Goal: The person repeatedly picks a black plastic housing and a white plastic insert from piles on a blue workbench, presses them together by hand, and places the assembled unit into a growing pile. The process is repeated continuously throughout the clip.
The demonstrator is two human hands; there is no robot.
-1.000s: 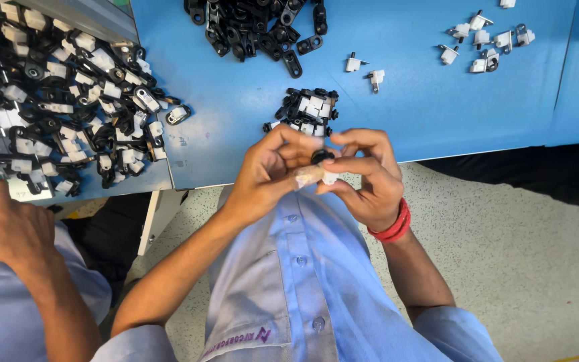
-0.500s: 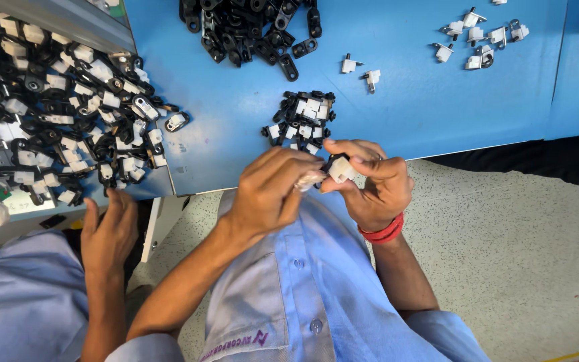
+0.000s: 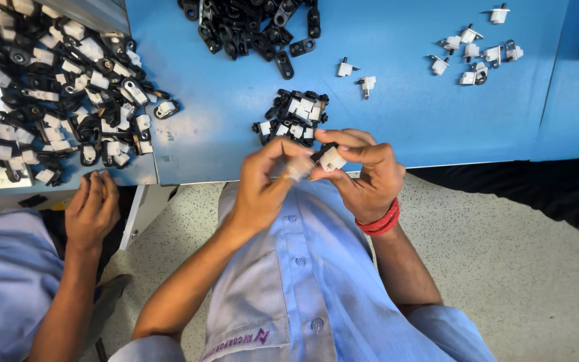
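Note:
My right hand, with a red band at the wrist, pinches a small black and white plastic part just in front of the blue table's near edge. My left hand meets it from the left, fingertips closed on a small pale piece that touches the part. Both hands hover above my light blue shirt. A small pile of assembled black and white parts lies on the table right behind my hands.
A heap of black parts lies at the table's far side. Loose white pieces are scattered at the right. A large pile of black and white parts covers the left bench, where another person's hand rests at the edge.
My hands have stayed together, turning the part slightly. The other person's hand at the left has risen from low down to the bench edge.

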